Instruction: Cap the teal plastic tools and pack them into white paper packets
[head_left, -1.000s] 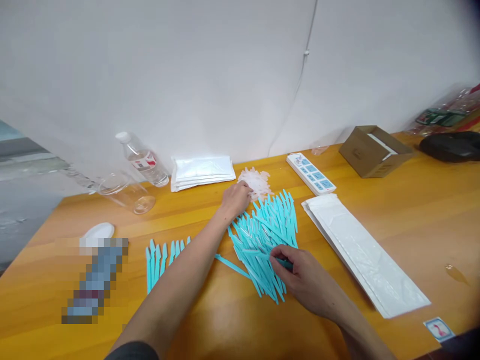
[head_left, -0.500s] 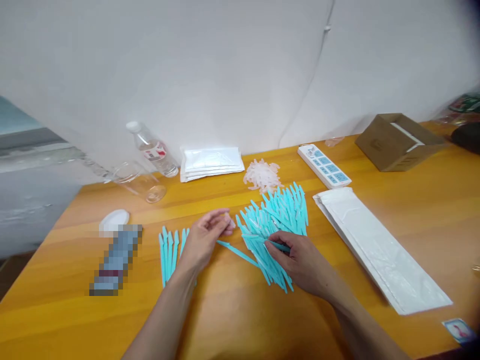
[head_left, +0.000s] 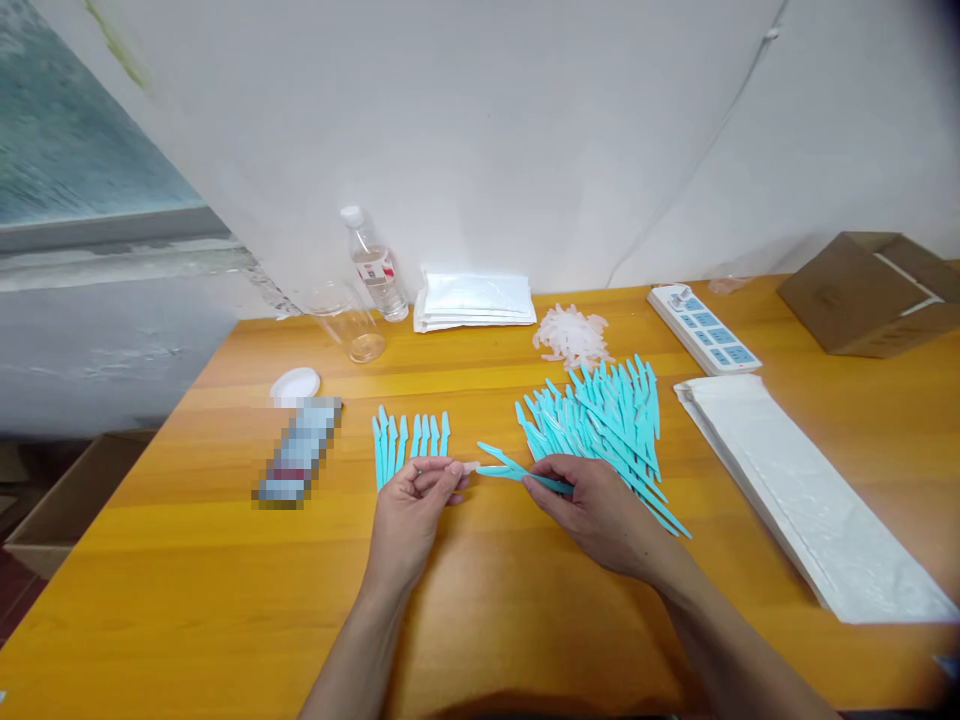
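Observation:
In my left hand (head_left: 418, 500) a small translucent pinkish cap (head_left: 470, 467) is pinched between thumb and fingertips. My right hand (head_left: 604, 515) grips two teal eyebrow razors (head_left: 502, 470), whose heads fan apart toward my left hand. The lower razor's tip lies right at the cap; whether they touch I cannot tell. Behind my right hand spreads a loose pile of teal eyebrow razors (head_left: 611, 420). Several more razors (head_left: 403, 440) lie side by side in a row beyond my left hand, partly hidden by it. A heap of translucent caps (head_left: 571, 337) lies past the pile.
White packets (head_left: 474, 300) lie by the wall, with a water bottle (head_left: 377, 270) and a clear jar (head_left: 352, 335) to their left. A white lid (head_left: 295, 386) is near a pixelated object (head_left: 300, 450). To the right are a power strip (head_left: 705, 330), long white packaging (head_left: 810, 500) and a cardboard box (head_left: 862, 300).
The camera view has shifted, so the table's things appear farther right. My right hand has come away from the pile toward my left hand, bringing the razors near the cap.

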